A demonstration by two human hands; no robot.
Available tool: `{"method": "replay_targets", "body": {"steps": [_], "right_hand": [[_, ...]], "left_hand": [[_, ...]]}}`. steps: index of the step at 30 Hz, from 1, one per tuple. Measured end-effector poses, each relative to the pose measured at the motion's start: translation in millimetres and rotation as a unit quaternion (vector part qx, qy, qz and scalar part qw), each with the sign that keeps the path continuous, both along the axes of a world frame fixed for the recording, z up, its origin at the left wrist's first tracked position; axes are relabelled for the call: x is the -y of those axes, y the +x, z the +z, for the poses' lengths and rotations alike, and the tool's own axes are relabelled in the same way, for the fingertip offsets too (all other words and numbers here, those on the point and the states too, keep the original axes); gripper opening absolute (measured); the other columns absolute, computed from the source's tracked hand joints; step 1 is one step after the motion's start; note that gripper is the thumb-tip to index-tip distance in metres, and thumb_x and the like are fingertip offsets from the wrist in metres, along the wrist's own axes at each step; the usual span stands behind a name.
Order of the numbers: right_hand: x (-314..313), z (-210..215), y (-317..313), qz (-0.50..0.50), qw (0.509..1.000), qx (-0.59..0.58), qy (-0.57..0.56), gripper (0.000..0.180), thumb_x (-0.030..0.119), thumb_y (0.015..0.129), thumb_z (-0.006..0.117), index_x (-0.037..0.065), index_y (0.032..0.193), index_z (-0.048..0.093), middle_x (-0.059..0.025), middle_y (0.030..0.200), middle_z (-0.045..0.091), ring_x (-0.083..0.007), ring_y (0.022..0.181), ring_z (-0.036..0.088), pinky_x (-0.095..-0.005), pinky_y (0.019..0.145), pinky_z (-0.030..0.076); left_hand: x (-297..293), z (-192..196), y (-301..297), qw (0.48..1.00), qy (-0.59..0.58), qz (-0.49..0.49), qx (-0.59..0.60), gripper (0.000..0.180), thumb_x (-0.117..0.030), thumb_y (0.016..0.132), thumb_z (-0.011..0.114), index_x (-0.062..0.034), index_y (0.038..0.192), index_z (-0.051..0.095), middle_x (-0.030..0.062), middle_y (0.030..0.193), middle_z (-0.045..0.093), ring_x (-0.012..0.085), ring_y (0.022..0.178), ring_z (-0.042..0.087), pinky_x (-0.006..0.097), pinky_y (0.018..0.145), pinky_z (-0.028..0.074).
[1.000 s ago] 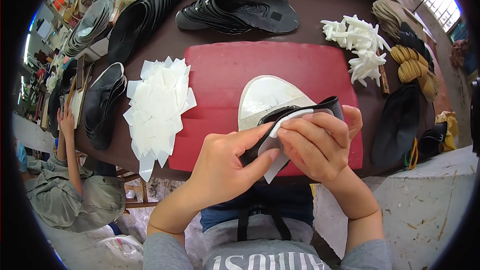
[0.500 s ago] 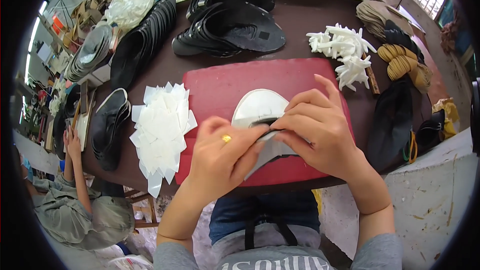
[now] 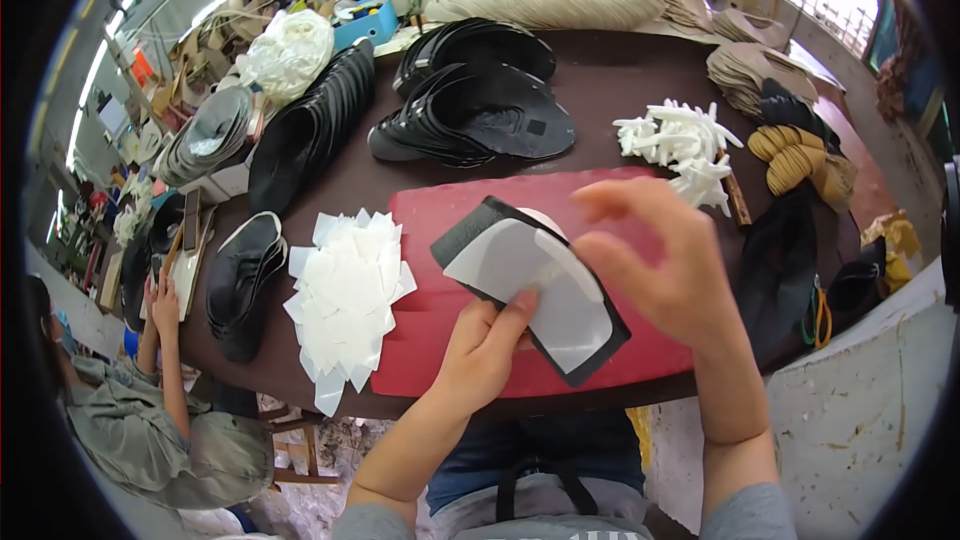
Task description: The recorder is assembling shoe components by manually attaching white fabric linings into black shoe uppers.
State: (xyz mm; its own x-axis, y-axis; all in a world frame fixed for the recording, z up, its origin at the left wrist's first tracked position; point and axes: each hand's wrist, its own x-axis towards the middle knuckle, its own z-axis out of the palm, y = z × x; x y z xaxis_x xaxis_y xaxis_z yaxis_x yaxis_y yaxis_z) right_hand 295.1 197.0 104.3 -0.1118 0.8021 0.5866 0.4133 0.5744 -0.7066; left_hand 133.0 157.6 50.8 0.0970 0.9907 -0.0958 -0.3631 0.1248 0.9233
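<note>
Away comes your right hand (image 3: 650, 258) from the pinch, its blurred fingers spread and holding nothing, while the black piece (image 3: 462, 233) has swung open with its white sheet (image 3: 535, 265) facing up. Over the red mat (image 3: 420, 210), your left hand (image 3: 478, 358) alone grips the near edge; best keep that thumb light and smooth outward, so no crease sets.

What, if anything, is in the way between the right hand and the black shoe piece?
Nothing visible: the open right hand is close beside the black shoe piece, which the left hand holds above the red mat.
</note>
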Motion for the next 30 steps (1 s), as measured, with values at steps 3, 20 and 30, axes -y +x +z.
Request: {"method": "replay_targets", "body": {"steps": [3, 20, 30], "right_hand": [[-10.1, 3.1, 12.1, 0.05, 0.994, 0.097, 0.023, 0.011, 0.005, 0.082, 0.066, 0.001, 0.091, 0.07, -0.0032, 0.08, 0.067, -0.0132, 0.077, 0.057, -0.0235, 0.076, 0.045], [-1.5, -33.1, 12.8, 0.093, 0.948, -0.204, -0.227, 0.024, 0.02, 0.093, 0.061, -0.001, 0.101, 0.068, -0.0048, 0.091, 0.068, -0.0101, 0.079, 0.055, -0.0242, 0.071, 0.044], [32.0, 10.9, 18.7, 0.048, 0.99, 0.131, -0.022, 0.021, 0.016, 0.093, 0.056, -0.001, 0.101, 0.067, -0.0074, 0.091, 0.067, -0.0142, 0.074, 0.053, -0.0264, 0.073, 0.043]], "left_hand": [[-2.8, 1.6, -1.0, 0.998, 0.013, -0.047, -0.049, 0.034, -0.021, 0.099, 0.053, 0.0095, 0.113, 0.055, 0.0121, 0.095, 0.063, 0.0115, 0.076, 0.057, 0.018, 0.063, 0.045], [5.4, 31.8, -30.2, 0.998, -0.029, -0.047, 0.024, 0.033, -0.015, 0.096, 0.052, 0.0096, 0.117, 0.05, 0.0156, 0.1, 0.062, 0.0153, 0.081, 0.06, 0.023, 0.067, 0.048], [9.2, 24.7, -12.2, 0.998, 0.047, -0.02, -0.028, 0.031, -0.021, 0.099, 0.051, 0.0061, 0.114, 0.055, 0.0097, 0.095, 0.061, 0.0102, 0.075, 0.054, 0.02, 0.065, 0.043]]}}
